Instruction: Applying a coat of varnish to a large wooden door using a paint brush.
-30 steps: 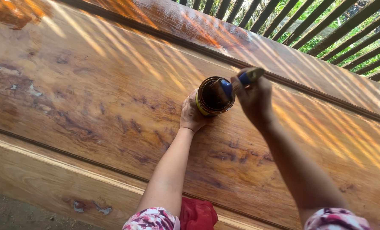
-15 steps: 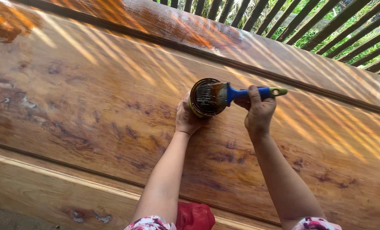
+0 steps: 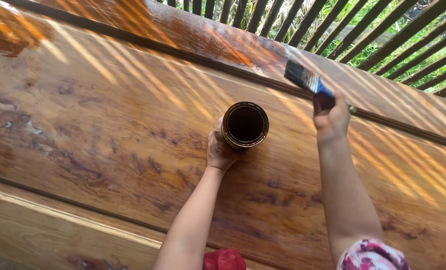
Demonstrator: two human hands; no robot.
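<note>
A broad glossy wooden slab (image 3: 108, 115), striped with sunlight, fills the view, with a dark slatted railing (image 3: 383, 35) along the top from twelve to two o'clock. Near the middle stands an open round tin (image 3: 245, 125), its inside dark with stain. The left hand (image 3: 219, 150) grips the tin from seven o'clock, fingers curled around its side and touching the wall. At two o'clock from the tin the right hand (image 3: 330, 117) is closed tightly on the blue handle of a paintbrush (image 3: 308, 82), fingers wrapped together, and the dark bristles point toward eleven o'clock, raised over the far plank. Half a second ago the bristles lay across the tin's mouth; now the brush is out and well apart from the tin, while the left hand has kept its hold.
</note>
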